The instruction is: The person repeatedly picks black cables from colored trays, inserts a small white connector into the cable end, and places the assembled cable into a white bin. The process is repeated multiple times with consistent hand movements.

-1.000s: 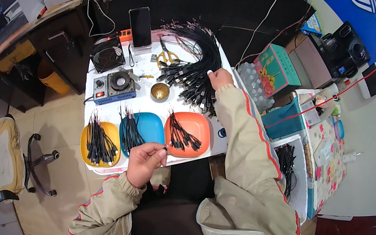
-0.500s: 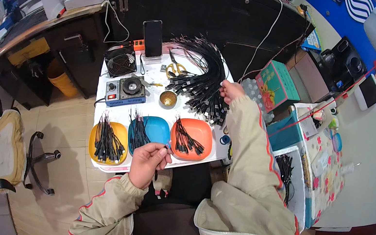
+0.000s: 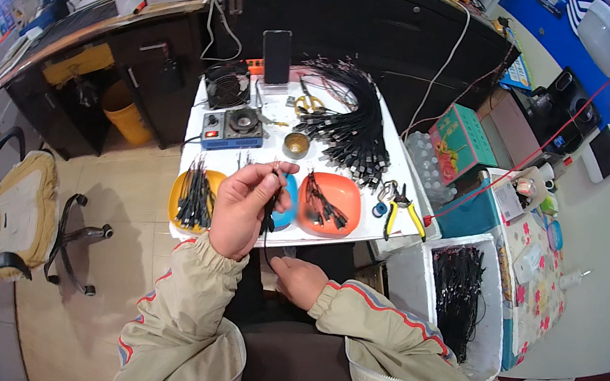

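My left hand (image 3: 239, 216) is closed in a pinch, raised in front of the trays, with a short black cable (image 3: 269, 213) between thumb and fingers. Lower and to its right, my right hand (image 3: 300, 281) is closed on the hanging lower part of that cable. Behind my left hand, the blue tray (image 3: 287, 204) is mostly hidden. To its right is an orange tray (image 3: 351, 202) with a few black cables; to its left, a yellow tray (image 3: 176, 206) holds a bundle of them. A large pile of black cables (image 3: 355, 123) fills the table's far right.
Beyond the trays stand a blue soldering station (image 3: 233, 130), a small metal bowl (image 3: 296, 145), a fan (image 3: 225, 88) and an upright phone (image 3: 276, 58). Yellow-handled wire strippers (image 3: 402, 212) lie at the table's right edge. A white foam box (image 3: 486, 331) of cables stands at right.
My right hand has come back from the cable pile to the cable below my left hand. My left hand has risen slightly. The wire strippers, formerly behind my right sleeve, now show.
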`<state>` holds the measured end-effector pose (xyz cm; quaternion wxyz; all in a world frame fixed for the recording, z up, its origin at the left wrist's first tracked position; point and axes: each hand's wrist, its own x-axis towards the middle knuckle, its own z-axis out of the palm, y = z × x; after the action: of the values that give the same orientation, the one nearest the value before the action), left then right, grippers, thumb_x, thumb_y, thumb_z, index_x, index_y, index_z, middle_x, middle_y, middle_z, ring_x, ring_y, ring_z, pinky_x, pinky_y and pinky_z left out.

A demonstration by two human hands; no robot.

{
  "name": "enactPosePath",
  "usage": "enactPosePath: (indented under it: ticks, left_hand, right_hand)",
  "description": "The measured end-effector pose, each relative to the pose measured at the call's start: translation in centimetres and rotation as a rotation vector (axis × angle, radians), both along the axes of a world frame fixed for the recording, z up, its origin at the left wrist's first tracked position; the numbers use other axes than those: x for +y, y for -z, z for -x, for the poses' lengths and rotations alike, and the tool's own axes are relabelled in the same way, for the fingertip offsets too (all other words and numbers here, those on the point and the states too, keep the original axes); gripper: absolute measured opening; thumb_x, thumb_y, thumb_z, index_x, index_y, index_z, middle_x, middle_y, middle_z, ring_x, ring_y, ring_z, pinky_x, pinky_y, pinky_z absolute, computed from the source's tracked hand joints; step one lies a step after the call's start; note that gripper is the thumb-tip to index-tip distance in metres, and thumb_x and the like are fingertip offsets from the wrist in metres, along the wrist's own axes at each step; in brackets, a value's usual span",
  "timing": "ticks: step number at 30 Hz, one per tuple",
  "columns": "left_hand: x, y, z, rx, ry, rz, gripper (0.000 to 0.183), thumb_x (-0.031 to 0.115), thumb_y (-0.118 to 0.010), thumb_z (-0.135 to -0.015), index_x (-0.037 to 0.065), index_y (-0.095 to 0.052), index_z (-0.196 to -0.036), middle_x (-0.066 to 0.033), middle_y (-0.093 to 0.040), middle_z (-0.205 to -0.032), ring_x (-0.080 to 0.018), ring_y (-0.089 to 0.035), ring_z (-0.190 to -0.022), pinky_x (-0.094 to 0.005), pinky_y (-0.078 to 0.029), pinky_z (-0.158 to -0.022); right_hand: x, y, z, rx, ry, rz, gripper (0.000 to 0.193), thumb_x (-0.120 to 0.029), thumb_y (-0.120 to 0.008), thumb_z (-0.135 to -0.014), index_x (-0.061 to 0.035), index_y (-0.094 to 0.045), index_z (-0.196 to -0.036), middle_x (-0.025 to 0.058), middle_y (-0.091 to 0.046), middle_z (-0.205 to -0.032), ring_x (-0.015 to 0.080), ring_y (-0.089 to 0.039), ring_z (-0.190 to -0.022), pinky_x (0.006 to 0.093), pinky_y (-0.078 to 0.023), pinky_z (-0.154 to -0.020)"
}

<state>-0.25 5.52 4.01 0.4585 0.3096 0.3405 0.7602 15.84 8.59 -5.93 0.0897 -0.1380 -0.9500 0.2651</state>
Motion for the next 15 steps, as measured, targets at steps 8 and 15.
enactPosePath:
  ticks: [8,15]
  left_hand:
    - [-6.2,2.7,-1.9,0.036,-0.087,-0.032,0.013,0.010,-0.054,-0.095,-0.002,-0.059,-0.098,-0.0175,-0.062,-0.100,-0.0108,-0.046,-0.062,-0.0216,-0.038,-0.058]
    - [-6.9,4.5,-2.9,0.076,-0.047,0.013,0.016,0.009,-0.055,-0.095,-0.004,-0.061,-0.100,-0.0153,-0.067,-0.096,-0.0072,-0.048,-0.062,-0.0192,-0.038,-0.055]
  right_hand:
    - [4.6,-5.6,-0.7,0.630,0.134,1.065,0.021,-0.011,-0.058,-0.092,-0.0004,-0.058,-0.110,0.0043,-0.061,-0.096,0.0105,-0.057,-0.085,0.0244,-0.047,-0.075]
    - [4.1,-9.7,-0.9,0.733,0.241,1.054,0.018,-0.010,-0.066,-0.089,0.0000,-0.062,-0.103,0.0017,-0.063,-0.086,0.0053,-0.056,-0.074,0.0195,-0.045,-0.065]
